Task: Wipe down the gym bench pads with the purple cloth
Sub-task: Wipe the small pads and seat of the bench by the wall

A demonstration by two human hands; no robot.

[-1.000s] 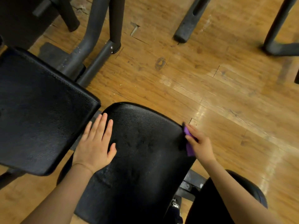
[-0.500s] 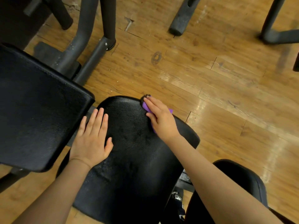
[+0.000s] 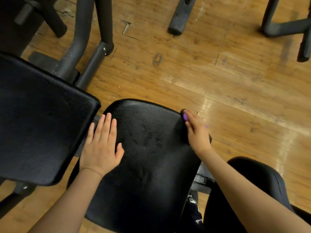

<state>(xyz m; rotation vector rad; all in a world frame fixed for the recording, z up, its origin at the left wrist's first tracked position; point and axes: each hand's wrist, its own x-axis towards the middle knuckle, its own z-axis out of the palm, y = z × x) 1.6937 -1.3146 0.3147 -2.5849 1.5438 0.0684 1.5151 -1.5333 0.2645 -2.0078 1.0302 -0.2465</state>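
A black seat pad fills the lower middle of the head view, with a larger black back pad to its left. My left hand lies flat with straight fingers on the seat pad's left side. My right hand presses the purple cloth against the seat pad's far right corner. Only a small purple strip shows past the fingertips; the rest of the cloth is hidden under the hand.
Black steel frame tubes run from the bench across the wooden floor at the top left. More equipment legs stand at the top middle and top right. My leg in black is at the lower right.
My right hand has slid the cloth from the seat pad's far edge near the middle out to its far right corner. My left hand has stayed flat in place.
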